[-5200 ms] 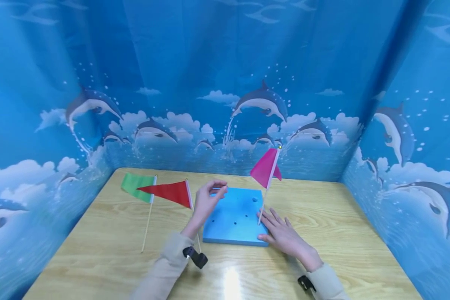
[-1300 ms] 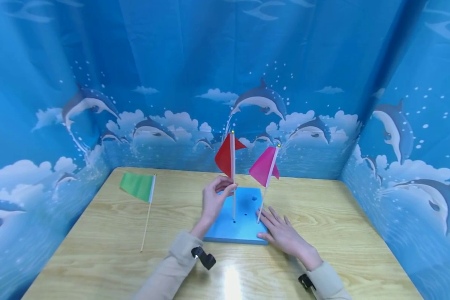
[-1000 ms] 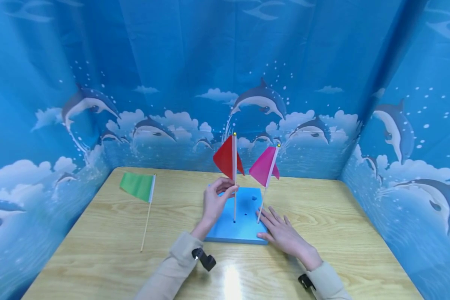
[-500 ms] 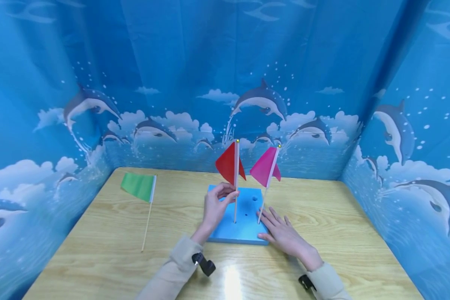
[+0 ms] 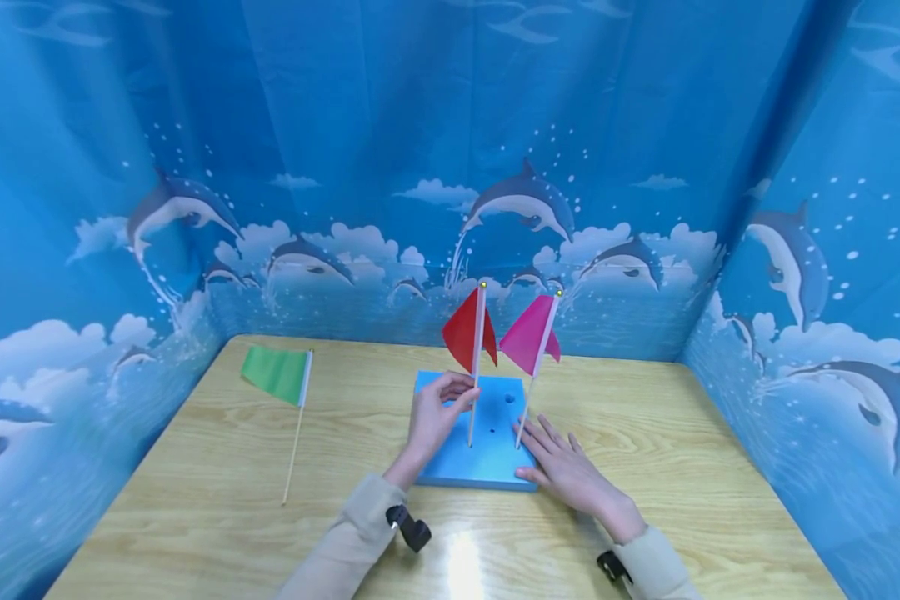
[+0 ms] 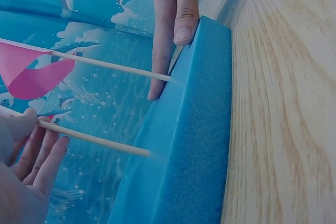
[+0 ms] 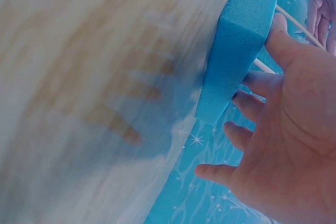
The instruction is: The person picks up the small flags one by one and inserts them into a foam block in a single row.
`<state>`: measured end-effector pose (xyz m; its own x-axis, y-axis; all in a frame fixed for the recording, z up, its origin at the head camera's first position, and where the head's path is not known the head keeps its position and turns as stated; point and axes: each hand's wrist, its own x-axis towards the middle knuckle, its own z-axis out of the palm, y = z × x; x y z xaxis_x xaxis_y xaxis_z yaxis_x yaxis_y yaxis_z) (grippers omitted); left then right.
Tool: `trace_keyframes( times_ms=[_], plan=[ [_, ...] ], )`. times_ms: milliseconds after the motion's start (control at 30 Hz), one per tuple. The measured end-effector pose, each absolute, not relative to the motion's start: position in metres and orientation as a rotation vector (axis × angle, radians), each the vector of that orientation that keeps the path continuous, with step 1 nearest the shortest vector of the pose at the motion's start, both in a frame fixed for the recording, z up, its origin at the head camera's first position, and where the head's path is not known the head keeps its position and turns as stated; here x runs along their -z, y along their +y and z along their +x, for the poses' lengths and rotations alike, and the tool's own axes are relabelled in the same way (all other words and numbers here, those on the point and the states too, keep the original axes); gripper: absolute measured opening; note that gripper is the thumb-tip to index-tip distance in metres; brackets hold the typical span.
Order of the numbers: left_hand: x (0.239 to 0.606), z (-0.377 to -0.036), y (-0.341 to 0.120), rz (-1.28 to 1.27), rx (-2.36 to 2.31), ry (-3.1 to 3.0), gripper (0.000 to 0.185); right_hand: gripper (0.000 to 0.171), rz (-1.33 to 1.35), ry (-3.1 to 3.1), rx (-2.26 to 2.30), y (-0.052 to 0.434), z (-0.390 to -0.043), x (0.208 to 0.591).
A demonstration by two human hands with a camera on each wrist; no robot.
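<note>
Three small flags on thin sticks are in view: a red flag and a pink flag stand side by side in one blue foam block, and a green flag lies flat on the table, well apart to the left. The block lies near the middle of the table, and at least two open holes show in its top between and behind the two sticks. Blue curtains printed with dolphins and clouds close the table in on three sides. Nothing stands between the hands and the block. The left hand pinches the red flag's stick between thumb and fingers, partway down, below the cloth; the stick's lower end sits in the foam and leans slightly. The right hand lies flat with straight, slightly spread fingers, pressing on the block's right near corner, its thumb along the front edge; the pink flag's stick enters the foam just beside its fingertips.
</note>
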<state>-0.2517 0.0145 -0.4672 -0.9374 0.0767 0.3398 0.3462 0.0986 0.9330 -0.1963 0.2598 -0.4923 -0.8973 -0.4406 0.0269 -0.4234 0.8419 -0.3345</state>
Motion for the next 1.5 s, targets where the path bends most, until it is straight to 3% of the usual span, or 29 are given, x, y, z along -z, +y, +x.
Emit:
trace_keyframes(
  times_ms=[600,967,1500],
  plan=[
    [0.463,-0.256,-0.010,-0.333,1.987,-2.182,0.027,0.069,-0.679,2.936,0.505,0.256,-0.193,0.484],
    [0.459,-0.266,-0.082,-0.082,2.232,-2.057,0.037,0.069,-0.665,2.924,0.495,0.259,-0.194,0.485],
    [0.462,-0.265,-0.196,0.296,2.039,-2.344,0.048,0.069,-0.668,2.914,0.514,0.257,-0.196,0.486]
  ],
)
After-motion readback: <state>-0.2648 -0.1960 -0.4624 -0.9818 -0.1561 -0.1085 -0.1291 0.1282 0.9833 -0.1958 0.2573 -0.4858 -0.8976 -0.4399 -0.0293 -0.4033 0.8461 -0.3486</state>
